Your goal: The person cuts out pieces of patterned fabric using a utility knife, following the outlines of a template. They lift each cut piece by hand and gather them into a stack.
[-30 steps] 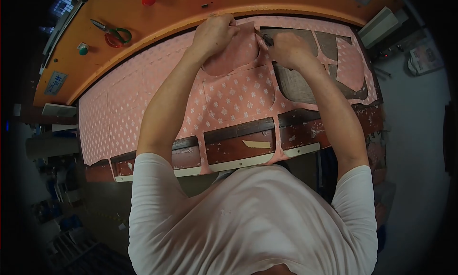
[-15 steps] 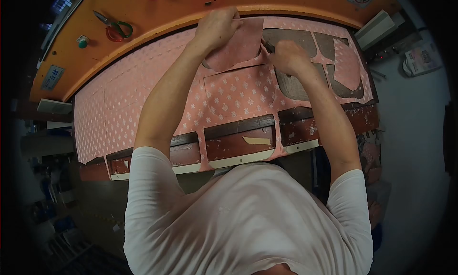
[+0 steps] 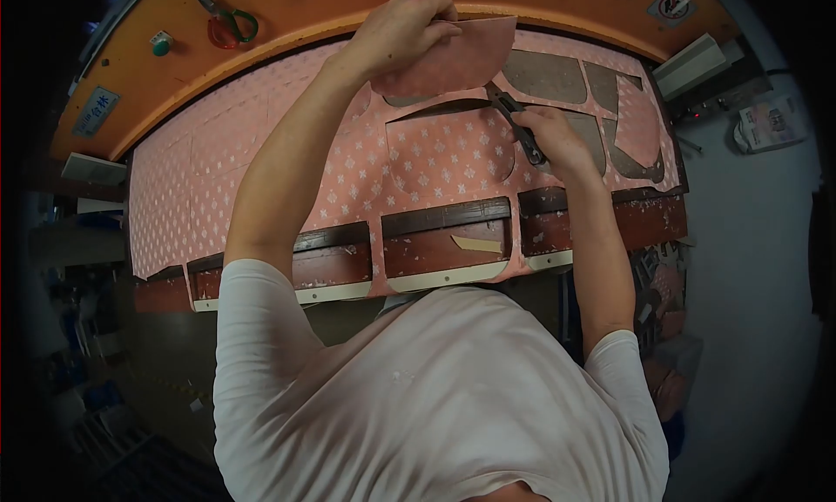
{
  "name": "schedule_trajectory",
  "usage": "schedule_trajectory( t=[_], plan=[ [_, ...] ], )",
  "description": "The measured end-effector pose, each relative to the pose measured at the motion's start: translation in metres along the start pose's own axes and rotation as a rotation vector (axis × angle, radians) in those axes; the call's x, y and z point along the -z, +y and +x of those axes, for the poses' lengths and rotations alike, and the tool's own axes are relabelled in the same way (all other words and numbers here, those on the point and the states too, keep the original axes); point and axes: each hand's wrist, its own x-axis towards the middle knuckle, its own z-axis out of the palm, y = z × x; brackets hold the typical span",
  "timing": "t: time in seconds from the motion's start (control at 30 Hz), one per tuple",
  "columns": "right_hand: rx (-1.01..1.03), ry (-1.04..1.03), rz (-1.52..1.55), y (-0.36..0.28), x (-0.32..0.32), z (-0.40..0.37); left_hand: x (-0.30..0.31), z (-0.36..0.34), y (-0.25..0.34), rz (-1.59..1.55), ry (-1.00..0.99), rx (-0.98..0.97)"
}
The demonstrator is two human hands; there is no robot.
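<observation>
My left hand (image 3: 405, 36) pinches the upper edge of a cut pink piece (image 3: 466, 58) with one curved edge. The piece is lifted at a tilt above the far part of the sheet. In my right hand (image 3: 557, 136) is a slim black hand tool (image 3: 520, 128), its narrow end pointing away from me, close to the lifted piece. I cannot make out its exact kind. Under both hands lies a pink sheet (image 3: 348, 184) printed with white flower shapes. Several shapes are cut out of it, showing the dark board (image 3: 544, 75) beneath.
Scissors with red and green handles (image 3: 228, 27) and a small green-capped item (image 3: 161, 45) lie on the orange surface (image 3: 287, 14) behind. A loose pink piece (image 3: 638, 123) rests at the right. Nearer me, a pale strip (image 3: 476, 243) lies in a sheet opening.
My left hand has raised and tilted the pink piece, moving slightly away from me. My right hand has drawn back toward me and a little right, and more of the black tool shows.
</observation>
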Motion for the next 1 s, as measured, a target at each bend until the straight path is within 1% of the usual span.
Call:
schedule_trajectory(
  t=[0.1,0.2,0.3,0.4,0.5,0.6,0.63,0.73,0.83,1.0],
  plan=[
    [-0.003,-0.044,0.306,0.007,-0.005,-0.010,0.001,-0.001,0.001,0.056,-0.004,-0.064],
    [0.001,-0.015,0.300,0.001,-0.017,-0.021,0.002,0.000,0.003,0.077,-0.014,-0.108],
    [0.033,-0.014,0.285,0.012,-0.027,-0.017,0.001,-0.001,0.004,0.087,-0.003,-0.147],
    [0.025,0.033,0.331,0.013,-0.038,-0.023,0.000,-0.002,0.006,0.084,0.004,-0.171],
    [0.031,0.054,0.338,0.015,-0.047,-0.021,0.003,-0.004,0.007,0.091,0.007,-0.158],
    [0.007,-0.009,0.479,0.006,-0.067,-0.034,0.002,-0.003,0.004,0.109,0.028,-0.155],
    [0.027,0.003,0.433,0.012,-0.074,-0.033,0.003,-0.003,0.003,0.113,0.032,-0.159],
    [-0.006,0.016,0.465,0.002,-0.088,-0.043,0.005,-0.005,-0.002,0.105,0.044,-0.167],
    [0.029,0.010,0.469,0.005,-0.092,-0.039,0.006,-0.008,-0.005,0.091,0.067,-0.178],
    [0.019,0.000,0.495,-0.005,-0.096,-0.044,0.010,-0.012,-0.006,0.096,0.065,-0.153]
  ],
)
